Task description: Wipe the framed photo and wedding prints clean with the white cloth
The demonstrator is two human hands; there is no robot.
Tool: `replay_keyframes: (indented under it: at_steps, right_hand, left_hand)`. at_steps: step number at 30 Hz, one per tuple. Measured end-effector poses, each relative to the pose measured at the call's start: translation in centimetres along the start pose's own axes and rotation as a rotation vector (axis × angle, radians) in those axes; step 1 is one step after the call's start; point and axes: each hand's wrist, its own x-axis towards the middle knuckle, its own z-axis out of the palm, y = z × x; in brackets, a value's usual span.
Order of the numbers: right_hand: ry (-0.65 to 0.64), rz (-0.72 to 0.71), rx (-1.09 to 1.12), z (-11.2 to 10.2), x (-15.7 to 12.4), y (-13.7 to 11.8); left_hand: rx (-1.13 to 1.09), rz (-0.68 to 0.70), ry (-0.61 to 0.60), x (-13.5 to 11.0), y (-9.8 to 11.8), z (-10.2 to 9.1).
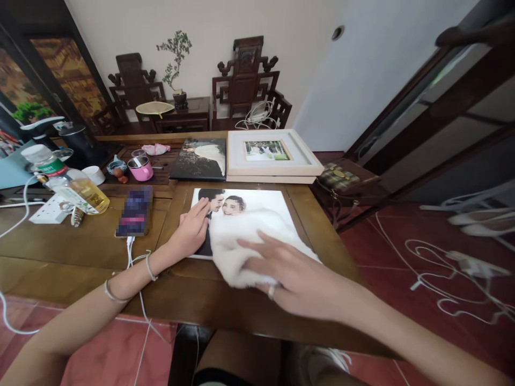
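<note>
A person seated at a dark wooden tabletop (80,244) works over a large photo print (257,214) lying flat at the near edge, its picture showing a couple. The left hand (192,230) rests flat on the print's left edge, fingers together and extended – an open grip, closed on nothing. The right hand (287,273), a ring on one finger, presses down on a white cloth (237,244) bunched on the print's near part; the fingers are spread over the cloth, pinning it rather than clenching it.

Just left of the print lies a phone (135,212) with a white cable (134,268) running from its near end off the tabletop edge. Farther left a plastic bottle (74,187) of yellowish liquid lies tilted beside a white power strip (52,210). Beyond the print, at the far side, sit a dark photo album (200,159) and a white picture frame (273,154) – side by side, touching. A pink cup (140,169) stands far left of the album. Carved wooden chairs (245,80) line the wall behind.
</note>
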Motion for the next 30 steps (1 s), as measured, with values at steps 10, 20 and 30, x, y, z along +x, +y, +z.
replay_keyframes:
  at_steps: [10, 20, 30]
  right_hand:
    - [0.049, 0.105, -0.091, -0.8, 1.4, 2.6]
    - [0.104, 0.157, -0.141, 0.8, 5.8, 5.4]
    - [-0.108, -0.233, 0.063, 0.7, 2.0, -0.6]
  left_hand:
    - [0.023, 0.014, -0.005, 0.0, 0.0, 0.0]
    - [-0.136, -0.031, 0.106, 0.3, 0.0, -0.3]
    - [-0.253, -0.052, 0.208, 0.1, 0.6, -1.2]
